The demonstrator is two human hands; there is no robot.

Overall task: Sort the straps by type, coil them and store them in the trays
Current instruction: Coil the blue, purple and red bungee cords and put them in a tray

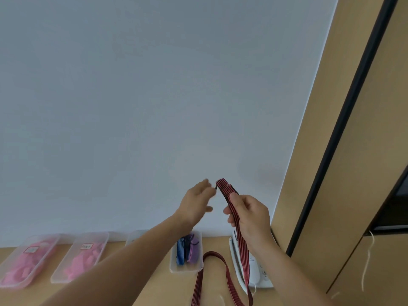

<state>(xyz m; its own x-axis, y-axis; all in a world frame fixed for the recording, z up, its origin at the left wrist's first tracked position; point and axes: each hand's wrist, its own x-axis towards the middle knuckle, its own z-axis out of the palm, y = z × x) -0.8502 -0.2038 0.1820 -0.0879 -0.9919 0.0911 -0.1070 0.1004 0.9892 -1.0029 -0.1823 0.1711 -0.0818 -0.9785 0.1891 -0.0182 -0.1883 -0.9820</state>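
Note:
My right hand is raised in front of the wall and closed on a red strap with black stripes, whose folded end sticks up above the fingers. The rest of that strap hangs down and loops over the table. My left hand is beside the folded end, blurred, its fingers apart and its fingertips close to the strap's tip. Below the hands stands a clear tray holding blue, dark and purple coiled straps. Two clear trays with pink straps, one and another, lie at the left.
A further clear tray is mostly hidden behind my left forearm. A white telephone stands against the wall at the right of the wooden table. A tall wooden cabinet with a dark edge closes off the right side.

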